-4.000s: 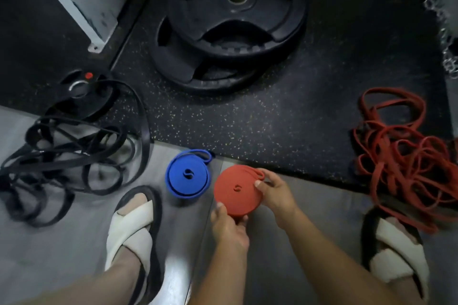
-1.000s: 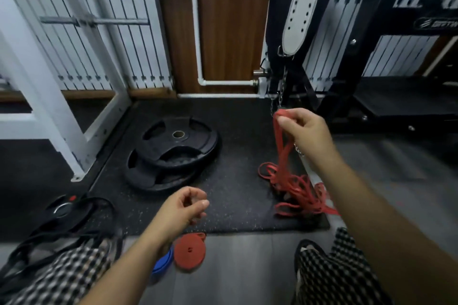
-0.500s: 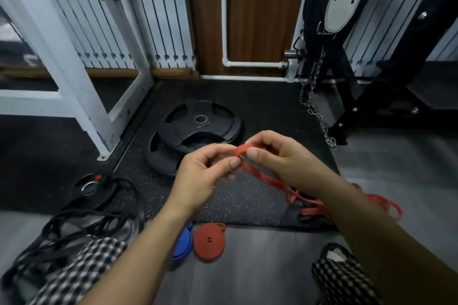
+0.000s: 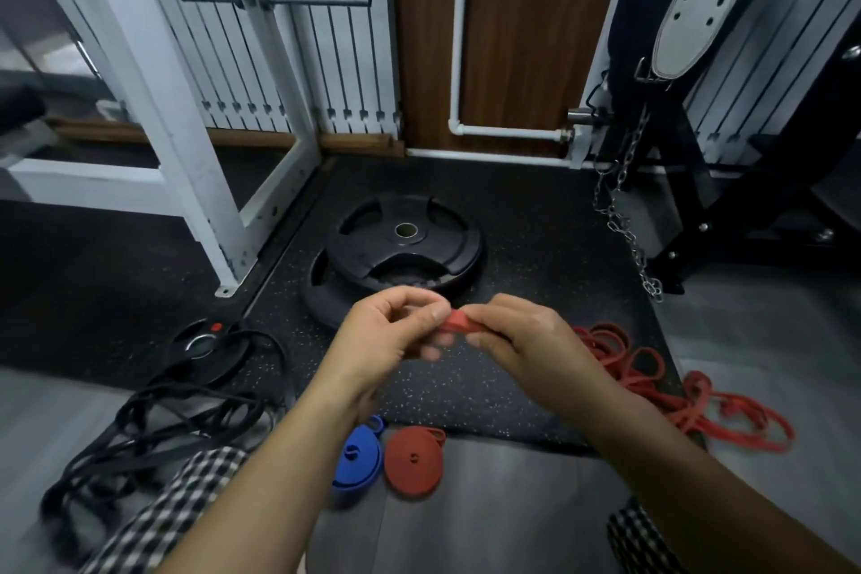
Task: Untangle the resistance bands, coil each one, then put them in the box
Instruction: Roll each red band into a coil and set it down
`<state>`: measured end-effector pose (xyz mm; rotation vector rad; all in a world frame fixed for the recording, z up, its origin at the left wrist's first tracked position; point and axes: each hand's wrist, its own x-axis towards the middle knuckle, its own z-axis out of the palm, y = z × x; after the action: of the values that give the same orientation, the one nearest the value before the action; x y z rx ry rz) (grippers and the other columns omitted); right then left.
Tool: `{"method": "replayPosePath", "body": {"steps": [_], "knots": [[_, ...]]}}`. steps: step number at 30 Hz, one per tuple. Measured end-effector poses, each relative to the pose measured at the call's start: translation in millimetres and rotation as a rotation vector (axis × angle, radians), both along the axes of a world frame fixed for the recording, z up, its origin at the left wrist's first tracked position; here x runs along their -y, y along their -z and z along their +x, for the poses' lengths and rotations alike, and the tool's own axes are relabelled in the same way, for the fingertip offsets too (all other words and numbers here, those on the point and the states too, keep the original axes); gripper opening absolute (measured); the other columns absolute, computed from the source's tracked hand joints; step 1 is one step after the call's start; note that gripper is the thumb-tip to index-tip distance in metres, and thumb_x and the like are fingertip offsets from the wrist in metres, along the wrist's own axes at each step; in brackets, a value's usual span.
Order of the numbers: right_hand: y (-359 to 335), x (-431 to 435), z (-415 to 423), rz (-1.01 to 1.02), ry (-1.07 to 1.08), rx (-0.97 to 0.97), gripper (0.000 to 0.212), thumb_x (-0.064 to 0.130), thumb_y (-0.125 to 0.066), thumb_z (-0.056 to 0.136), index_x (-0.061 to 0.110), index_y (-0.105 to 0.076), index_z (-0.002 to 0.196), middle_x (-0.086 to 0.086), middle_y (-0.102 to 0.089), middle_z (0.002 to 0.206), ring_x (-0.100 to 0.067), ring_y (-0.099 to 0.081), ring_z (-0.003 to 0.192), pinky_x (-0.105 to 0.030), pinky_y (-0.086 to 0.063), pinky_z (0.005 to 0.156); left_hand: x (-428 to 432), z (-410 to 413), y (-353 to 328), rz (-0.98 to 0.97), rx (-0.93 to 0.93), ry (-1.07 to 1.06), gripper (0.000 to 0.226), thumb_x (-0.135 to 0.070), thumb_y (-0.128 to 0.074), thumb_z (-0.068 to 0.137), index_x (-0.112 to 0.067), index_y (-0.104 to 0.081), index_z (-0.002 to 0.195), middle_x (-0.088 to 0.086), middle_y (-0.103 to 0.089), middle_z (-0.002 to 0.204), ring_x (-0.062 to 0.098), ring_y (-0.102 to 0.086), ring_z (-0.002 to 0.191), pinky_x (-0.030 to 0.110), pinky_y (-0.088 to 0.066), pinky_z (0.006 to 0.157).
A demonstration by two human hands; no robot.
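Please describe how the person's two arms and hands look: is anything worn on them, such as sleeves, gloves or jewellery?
Both forearms are bare up to the frame edge; no sleeves show. The left hand and right hand wear no gloves, and no rings, watch or bracelets are visible. The fingernails look short and unpainted.

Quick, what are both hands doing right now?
Left hand: pinching the end of the long red rubber resistance band.
Right hand: gripping the same band.

Since four seconds back I've let go of the coiled red band (image 4: 413,460); it lies beside the blue coil (image 4: 358,457). Right hand (image 4: 526,340) lifted a loose red band (image 4: 459,323) from the tangle; left hand (image 4: 386,336) now pinches its end too.
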<state>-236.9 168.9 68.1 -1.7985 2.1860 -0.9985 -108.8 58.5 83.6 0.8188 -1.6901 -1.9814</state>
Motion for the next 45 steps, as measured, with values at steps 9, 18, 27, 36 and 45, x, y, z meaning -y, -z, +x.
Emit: {"method": "replayPosePath", "body": {"steps": [9,18,27,36,45], "knots": [[-14.9,3.7,-2.7,-0.016,0.034,0.507,0.026,0.007,-0.07,0.078,0.031,-0.061,0.079,0.013,-0.055,0.061,0.005,-0.05,0.053,-0.007,-0.037,0.054,4.0,1.5,-2.5,-0.004,-0.072,-0.05,0.014,0.0,-0.058,0.085,-0.013,-0.061,0.087,0.002,-0.061,0.061,0.007,-0.059,0.052,0.017,-0.049,0.052],[-21.0,-1.9,-9.2,0.101,0.086,0.534,0.015,0.018,-0.069,0.08,0.033,-0.067,0.08,0.01,-0.059,0.072,0.0,-0.052,0.062,-0.011,-0.04,0.056,-6.2,-0.3,6.0,-0.72,0.071,0.025,0.011,-0.015,-0.065,0.083,-0.017,-0.074,0.089,-0.005,-0.07,0.078,0.01,-0.064,0.076,0.028,-0.053,0.073],[-22.9,-1.5,1.2,0.065,0.135,0.516,0.019,0.016,-0.073,0.076,0.034,-0.066,0.081,0.009,-0.06,0.08,-0.004,-0.056,0.071,-0.012,-0.044,0.063,-3.0,-4.2,1.5,-0.16,0.108,0.126,0.018,0.005,-0.068,0.075,-0.006,-0.07,0.089,0.009,-0.073,0.072,0.015,-0.069,0.066,0.02,-0.051,0.058],[-22.7,-0.8,-2.2,-0.016,0.106,0.853,0.019,0.021,-0.074,0.067,0.018,-0.066,0.084,0.0,-0.069,0.076,-0.011,-0.063,0.07,-0.018,-0.049,0.064,-11.7,-10.9,-4.0,0.061,-0.077,-0.025,0.015,0.001,-0.069,0.066,-0.008,-0.066,0.078,0.005,-0.068,0.067,0.014,-0.067,0.064,0.019,-0.055,0.061],[-23.3,-0.2,-1.4,-0.102,0.1,0.85,0.02,0.008,-0.069,0.077,0.025,-0.068,0.088,0.003,-0.072,0.087,-0.004,-0.067,0.083,-0.014,-0.051,0.073,-14.1,-16.7,-4.0,0.422,-0.331,-0.09,0.021,0.006,-0.061,0.063,-0.002,-0.059,0.082,0.004,-0.069,0.069,0.014,-0.069,0.071,0.023,-0.058,0.067]]}}
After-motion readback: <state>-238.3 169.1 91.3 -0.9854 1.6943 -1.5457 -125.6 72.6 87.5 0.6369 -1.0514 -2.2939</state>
